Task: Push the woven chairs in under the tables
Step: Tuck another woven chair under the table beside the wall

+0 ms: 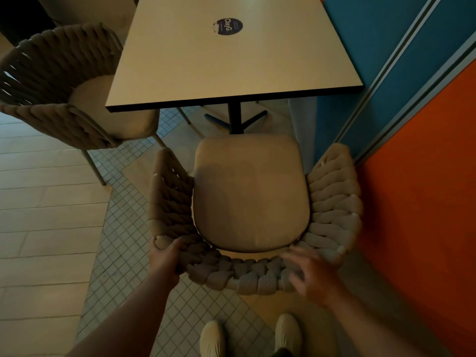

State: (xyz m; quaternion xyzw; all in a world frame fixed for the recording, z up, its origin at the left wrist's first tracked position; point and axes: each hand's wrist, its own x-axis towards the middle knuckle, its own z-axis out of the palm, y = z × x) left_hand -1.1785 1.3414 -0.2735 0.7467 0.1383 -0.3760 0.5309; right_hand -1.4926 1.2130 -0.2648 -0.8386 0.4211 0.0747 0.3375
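Gripping woven chair [255, 276] backrest w/ left hand [164, 258], fingers clamped on rim; right hand [313, 275] blurred over rim, fingers spread; seat short of table [231, 60].

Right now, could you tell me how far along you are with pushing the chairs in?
Done: the left chair already sits with its seat partly under the table. In hand: the near chair, left hand gripping its woven back, right hand blurred at the rim. Left: its cushion is fully clear of the table edge.

Beige woven chairs [257, 202], cream table [206, 60], orange-and-blue wall [425, 176], small-checked floor tiles [123, 228]
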